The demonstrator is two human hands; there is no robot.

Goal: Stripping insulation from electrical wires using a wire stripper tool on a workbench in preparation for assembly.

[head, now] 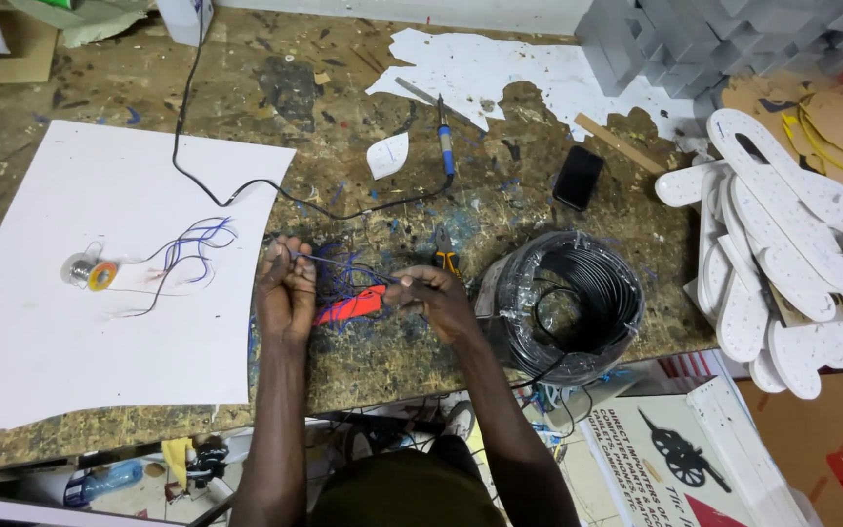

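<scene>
Here, mid-frame, the left hand (286, 293) and right hand (438, 298) each pinch a thin wire (348, 266) stretched between them — both grips pressed shut. Just right sits a black wire coil (578, 298) on the tabletop (363, 117).

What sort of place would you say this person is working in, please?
Probably a sign-making or electrical workshop. A soldering iron lies on a paint-stained workbench, a black cable coil sits beside the hands, which hold thin wires, and white cut-out shapes are stacked at the right.
</scene>
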